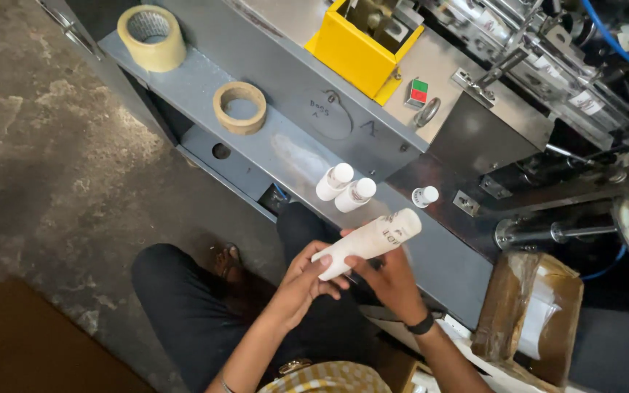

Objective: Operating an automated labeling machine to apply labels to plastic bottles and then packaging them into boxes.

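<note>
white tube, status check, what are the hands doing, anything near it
Left hand and right hand both gripping the white tube, tilted above the lap. Three small white capped tubes upright on the grey ledge beyond, apart from it.

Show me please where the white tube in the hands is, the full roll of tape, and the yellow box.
white tube (368, 243): head view, middle of its body.
full roll of tape (152, 40): head view, outer side wall.
yellow box (349, 52): head view, front wall.

Smooth white plastic tube (368, 243), matt grey metal ledge (285, 145), rough concrete floor (45, 160)
</note>
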